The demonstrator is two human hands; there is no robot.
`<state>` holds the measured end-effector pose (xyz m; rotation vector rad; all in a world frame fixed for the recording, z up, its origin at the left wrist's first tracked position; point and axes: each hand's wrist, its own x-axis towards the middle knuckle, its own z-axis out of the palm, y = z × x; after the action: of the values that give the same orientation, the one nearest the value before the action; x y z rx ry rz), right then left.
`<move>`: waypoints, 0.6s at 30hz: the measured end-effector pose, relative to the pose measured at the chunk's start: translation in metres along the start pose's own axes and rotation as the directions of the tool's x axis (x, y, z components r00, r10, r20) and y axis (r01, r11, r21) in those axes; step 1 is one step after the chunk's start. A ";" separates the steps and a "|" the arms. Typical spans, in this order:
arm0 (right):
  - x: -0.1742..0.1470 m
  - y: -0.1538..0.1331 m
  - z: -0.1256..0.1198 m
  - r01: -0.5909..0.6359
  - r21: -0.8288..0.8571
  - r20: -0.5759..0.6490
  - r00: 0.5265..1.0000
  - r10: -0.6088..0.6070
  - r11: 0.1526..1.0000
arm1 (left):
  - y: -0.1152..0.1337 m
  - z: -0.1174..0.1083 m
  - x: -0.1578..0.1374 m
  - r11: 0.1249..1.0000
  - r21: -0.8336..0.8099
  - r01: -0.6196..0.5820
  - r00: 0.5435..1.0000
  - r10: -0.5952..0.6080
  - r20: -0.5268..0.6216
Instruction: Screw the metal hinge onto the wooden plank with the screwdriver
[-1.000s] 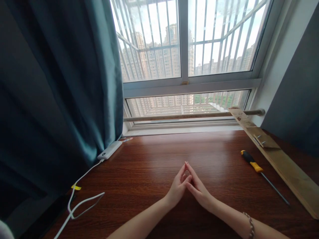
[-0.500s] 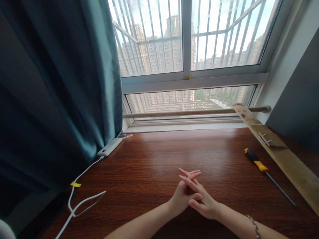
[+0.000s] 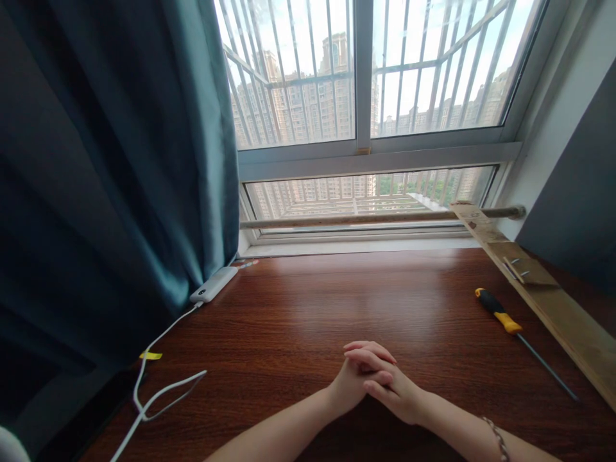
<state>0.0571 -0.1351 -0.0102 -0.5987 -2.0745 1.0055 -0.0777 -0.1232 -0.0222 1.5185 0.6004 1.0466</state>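
Observation:
My left hand (image 3: 348, 387) and my right hand (image 3: 401, 398) are clasped, their fingers interlaced and folded over each other, at the lower middle of the wooden table (image 3: 308, 301). Each is closed around the other, and no object shows between them. Part of the fingers is hidden in the clasp. A braided bracelet (image 3: 496, 437) circles my right wrist. Off to the right lies a screwdriver (image 3: 506, 322) with a black and yellow handle, its shaft pointing toward the lower right.
Along the right, a wooden plank (image 3: 572, 321) with metal nails or screws slants up to a horizontal pole (image 3: 346, 221) by the window. At left, a white power bank (image 3: 215, 284) with a white cable (image 3: 166, 386) lies beside a blue curtain (image 3: 206, 160). Yellow tape (image 3: 153, 356) is nearby.
My fingers were crossed and stretched out before; now they are bent down over each other in a closed clasp. The view has shifted slightly.

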 end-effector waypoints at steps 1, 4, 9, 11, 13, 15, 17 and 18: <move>0.000 0.000 0.000 0.001 -0.002 0.000 1.000 -0.001 1.000 | 0.001 0.000 0.000 1.000 -0.004 -0.003 1.000 0.003 -0.005; -0.001 0.001 0.000 0.005 0.002 -0.007 1.000 -0.005 1.000 | 0.002 0.001 -0.001 1.000 -0.008 -0.003 1.000 0.003 -0.007; -0.001 0.002 0.001 -0.004 0.012 -0.009 1.000 0.004 1.000 | 0.002 0.001 -0.001 1.000 0.002 0.012 1.000 -0.011 -0.015; -0.001 0.002 0.002 -0.005 0.011 -0.012 1.000 0.005 1.000 | 0.001 0.000 0.000 1.000 0.007 0.012 1.000 -0.012 -0.020; -0.002 0.002 0.002 -0.012 0.008 -0.019 1.000 0.012 1.000 | 0.002 0.000 0.000 1.000 0.000 0.013 1.000 -0.013 -0.019; -0.002 0.001 0.002 -0.020 0.004 -0.023 1.000 0.020 1.000 | 0.003 0.001 0.000 1.000 -0.009 0.017 1.000 -0.017 -0.017; -0.002 0.001 0.002 -0.025 0.002 -0.023 0.999 0.025 1.000 | 0.004 0.001 -0.001 1.000 -0.004 0.023 1.000 -0.023 -0.020; -0.002 0.000 0.002 -0.027 0.003 -0.024 0.999 0.027 1.000 | 0.005 0.001 -0.001 1.000 0.003 0.028 0.999 -0.028 -0.024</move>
<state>0.0565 -0.1369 -0.0120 -0.6353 -2.0490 1.0116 -0.0779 -0.1258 -0.0179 1.4981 0.6385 1.0439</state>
